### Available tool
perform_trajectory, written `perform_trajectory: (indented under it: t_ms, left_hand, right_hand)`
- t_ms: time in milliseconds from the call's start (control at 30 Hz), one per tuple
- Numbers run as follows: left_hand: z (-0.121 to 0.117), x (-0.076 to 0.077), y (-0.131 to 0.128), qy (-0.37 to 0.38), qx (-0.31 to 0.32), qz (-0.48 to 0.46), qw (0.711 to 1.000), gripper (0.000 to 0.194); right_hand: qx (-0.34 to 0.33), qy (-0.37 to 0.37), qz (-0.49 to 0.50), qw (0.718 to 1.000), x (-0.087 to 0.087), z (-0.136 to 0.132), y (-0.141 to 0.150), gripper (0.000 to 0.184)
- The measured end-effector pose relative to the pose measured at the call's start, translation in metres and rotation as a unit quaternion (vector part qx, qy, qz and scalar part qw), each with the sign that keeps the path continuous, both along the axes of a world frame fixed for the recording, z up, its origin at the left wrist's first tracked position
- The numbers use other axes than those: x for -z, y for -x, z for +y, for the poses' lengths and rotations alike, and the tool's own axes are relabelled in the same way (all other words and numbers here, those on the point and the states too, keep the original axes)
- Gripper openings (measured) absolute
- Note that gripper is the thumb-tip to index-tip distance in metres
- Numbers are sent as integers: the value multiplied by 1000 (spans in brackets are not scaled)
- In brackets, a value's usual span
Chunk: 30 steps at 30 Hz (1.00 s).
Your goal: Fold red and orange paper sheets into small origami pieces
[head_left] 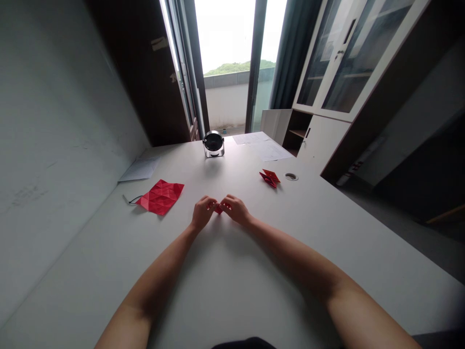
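Note:
Both of my hands meet over the middle of the white table (218, 271), pinching a small piece of folded red paper (218, 210). My left hand (204, 212) is closed on its left side, and my right hand (234, 209) is closed on its right side. Fingers cover most of the paper, so its folded shape is hard to make out. Off to the left lies a creased red paper sheet (162, 196), opened out, with a thin dark cord at its left corner. To the right sit folded red paper pieces (269, 178).
A round black device on a stand (213, 143) is near the table's far edge. White papers (271, 149) lie at the back right, another paper (140, 168) by the left wall. A cable hole (291, 177) opens in the tabletop. Glass-door cabinets (327, 58) stand beyond, right.

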<state>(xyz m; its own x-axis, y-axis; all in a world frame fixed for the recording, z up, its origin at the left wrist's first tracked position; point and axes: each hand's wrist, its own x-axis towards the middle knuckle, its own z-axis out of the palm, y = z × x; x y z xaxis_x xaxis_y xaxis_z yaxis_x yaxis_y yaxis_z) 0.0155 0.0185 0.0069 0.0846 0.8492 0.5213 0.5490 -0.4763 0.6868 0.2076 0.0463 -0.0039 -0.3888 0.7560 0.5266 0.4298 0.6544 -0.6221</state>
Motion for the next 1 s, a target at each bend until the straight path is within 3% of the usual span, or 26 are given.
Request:
perform_trajectory:
  t_ms: [700,1000]
  left_hand:
    - [2,3,2,-6,9,-18,1000,9]
    - [10,12,6,18,-62,-86,994,11]
  right_hand:
    - [-31,30,26,999,3,3,-1,22]
    - [20,86,84,993,11,10,2,9]
